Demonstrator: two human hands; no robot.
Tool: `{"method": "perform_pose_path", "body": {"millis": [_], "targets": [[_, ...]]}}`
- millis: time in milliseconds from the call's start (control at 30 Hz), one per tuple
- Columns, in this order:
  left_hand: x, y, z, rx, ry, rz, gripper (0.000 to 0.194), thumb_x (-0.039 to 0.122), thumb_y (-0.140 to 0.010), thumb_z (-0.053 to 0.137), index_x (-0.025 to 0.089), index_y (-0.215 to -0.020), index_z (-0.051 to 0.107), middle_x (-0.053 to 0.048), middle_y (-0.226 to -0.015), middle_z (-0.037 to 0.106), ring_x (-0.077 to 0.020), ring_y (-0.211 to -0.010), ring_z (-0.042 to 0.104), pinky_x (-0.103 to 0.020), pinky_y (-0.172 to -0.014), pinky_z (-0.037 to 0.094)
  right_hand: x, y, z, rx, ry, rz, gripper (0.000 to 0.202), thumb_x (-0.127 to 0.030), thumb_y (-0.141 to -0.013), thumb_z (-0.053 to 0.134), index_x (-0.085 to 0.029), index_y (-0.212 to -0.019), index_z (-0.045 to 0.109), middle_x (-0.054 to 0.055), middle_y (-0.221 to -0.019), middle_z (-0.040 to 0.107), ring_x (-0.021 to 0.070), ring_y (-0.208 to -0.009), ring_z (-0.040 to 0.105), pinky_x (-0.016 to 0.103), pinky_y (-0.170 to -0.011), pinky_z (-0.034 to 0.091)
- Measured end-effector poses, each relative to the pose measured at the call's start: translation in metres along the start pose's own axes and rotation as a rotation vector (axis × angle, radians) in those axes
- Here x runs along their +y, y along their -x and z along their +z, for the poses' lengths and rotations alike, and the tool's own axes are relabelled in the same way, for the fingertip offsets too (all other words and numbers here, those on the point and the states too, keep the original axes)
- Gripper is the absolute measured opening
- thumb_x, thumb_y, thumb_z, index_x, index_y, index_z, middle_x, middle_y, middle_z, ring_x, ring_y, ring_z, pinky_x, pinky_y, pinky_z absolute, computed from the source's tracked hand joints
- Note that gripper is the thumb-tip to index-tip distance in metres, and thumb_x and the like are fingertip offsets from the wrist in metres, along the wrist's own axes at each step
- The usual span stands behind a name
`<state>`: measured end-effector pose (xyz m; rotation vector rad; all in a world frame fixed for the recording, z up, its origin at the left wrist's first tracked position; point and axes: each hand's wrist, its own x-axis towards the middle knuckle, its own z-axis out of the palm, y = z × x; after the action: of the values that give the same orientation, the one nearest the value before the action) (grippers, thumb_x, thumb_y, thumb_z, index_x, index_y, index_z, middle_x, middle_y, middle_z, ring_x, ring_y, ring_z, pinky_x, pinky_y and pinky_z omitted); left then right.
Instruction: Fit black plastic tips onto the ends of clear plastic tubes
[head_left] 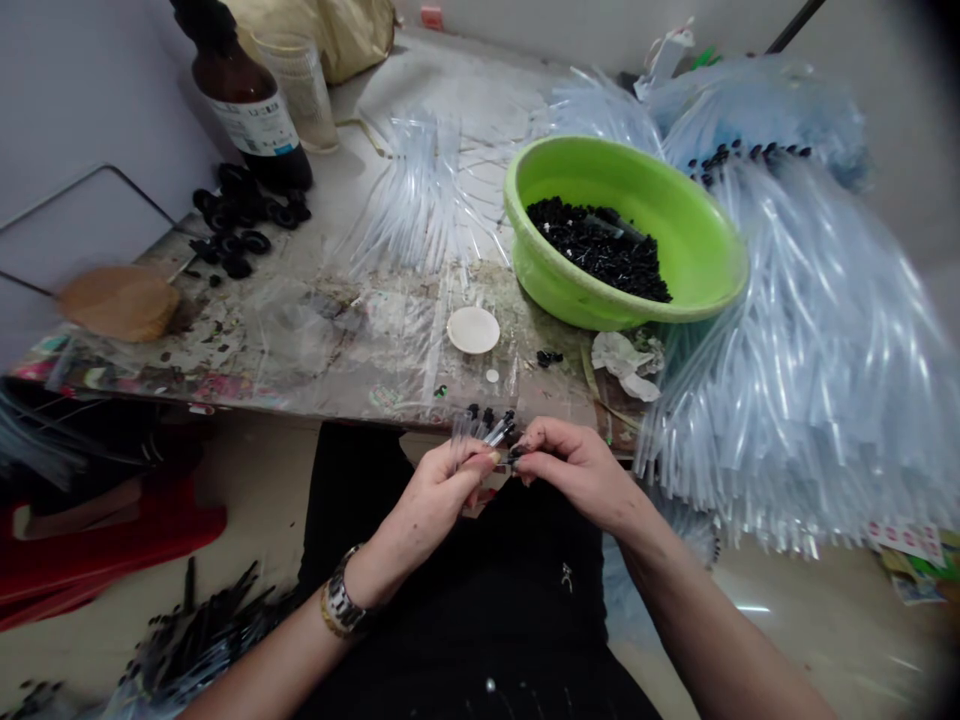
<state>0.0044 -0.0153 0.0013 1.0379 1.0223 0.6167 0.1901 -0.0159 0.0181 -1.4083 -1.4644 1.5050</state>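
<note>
My left hand (442, 482) is closed round a small bunch of clear plastic tubes (463, 432), several of which end in black caps (489, 414). Close beside it, my right hand (574, 468) pinches a small black cap (515, 453) between thumb and fingertips, at the end of one tube. Whether that cap is fully seated on the tube cannot be made out. Both hands are over my lap, just in front of the table edge. Beyond them a green basin (626, 300) holds a heap of small black pieces (592, 250).
A large pile of clear tubes (810, 350) hangs over the table's right side; more tubes (420, 200) lie mid-table. A white disc (473, 330), crumpled tissue (626, 362), a brown bottle (251, 110), a plastic cup (300, 90) and black rings (240, 215) stand around. Left is a red stool (142, 540).
</note>
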Motion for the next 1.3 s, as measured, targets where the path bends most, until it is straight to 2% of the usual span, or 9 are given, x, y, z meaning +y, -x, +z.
{"method": "perform_pose_path", "body": {"millis": [167, 333, 500, 967, 1300], "targets": [[0.001, -0.002, 0.001, 0.025, -0.024, 0.032, 0.022, 0.031, -0.086, 0.053, 0.016, -0.070, 0.056, 0.005, -0.057, 0.045, -0.0087, -0.053, 0.039, -0.019, -0.051, 0.033, 0.009, 0.003, 0.007, 0.025, -0.041, 0.055, 0.014, -0.022, -0.077, 0.061, -0.018, -0.066, 0.054, -0.004, -0.061, 0.057, 0.0108, -0.060, 0.052, 0.024, -0.064, 0.039], [-0.003, -0.004, 0.000, -0.015, -0.041, 0.059, 0.025, 0.033, -0.088, 0.052, 0.016, -0.069, 0.055, 0.005, -0.059, 0.045, -0.0089, -0.056, 0.041, -0.019, -0.054, 0.035, 0.010, 0.005, 0.004, 0.101, -0.056, 0.074, 0.012, -0.024, -0.076, 0.062, -0.018, -0.068, 0.055, -0.003, -0.062, 0.057, 0.0116, -0.061, 0.051, 0.025, -0.064, 0.039], [-0.005, -0.004, 0.001, -0.026, -0.039, 0.043, 0.026, 0.033, -0.088, 0.051, 0.016, -0.068, 0.053, 0.005, -0.057, 0.044, -0.0087, -0.054, 0.039, -0.020, -0.052, 0.033, 0.008, 0.005, 0.001, 0.077, 0.017, 0.044, 0.013, -0.024, -0.078, 0.061, -0.018, -0.067, 0.056, -0.003, -0.064, 0.057, 0.0121, -0.063, 0.051, 0.026, -0.065, 0.039], [-0.007, -0.006, 0.005, -0.031, 0.017, -0.022, 0.027, 0.037, -0.085, 0.054, 0.017, -0.066, 0.053, 0.005, -0.055, 0.043, -0.0088, -0.051, 0.038, -0.021, -0.050, 0.031, 0.009, 0.009, 0.012, 0.190, 0.169, 0.024, 0.017, -0.024, -0.078, 0.059, -0.019, -0.063, 0.053, -0.003, -0.061, 0.055, 0.0122, -0.061, 0.049, 0.024, -0.061, 0.037], [-0.009, -0.009, 0.007, -0.036, 0.056, -0.053, 0.027, 0.036, -0.085, 0.055, 0.016, -0.068, 0.054, 0.006, -0.053, 0.043, -0.0080, -0.049, 0.038, -0.020, -0.049, 0.031, 0.012, 0.009, 0.016, 0.201, 0.117, 0.029, 0.016, -0.023, -0.078, 0.059, -0.018, -0.063, 0.054, -0.003, -0.061, 0.057, 0.0122, -0.060, 0.051, 0.024, -0.061, 0.039]]}}
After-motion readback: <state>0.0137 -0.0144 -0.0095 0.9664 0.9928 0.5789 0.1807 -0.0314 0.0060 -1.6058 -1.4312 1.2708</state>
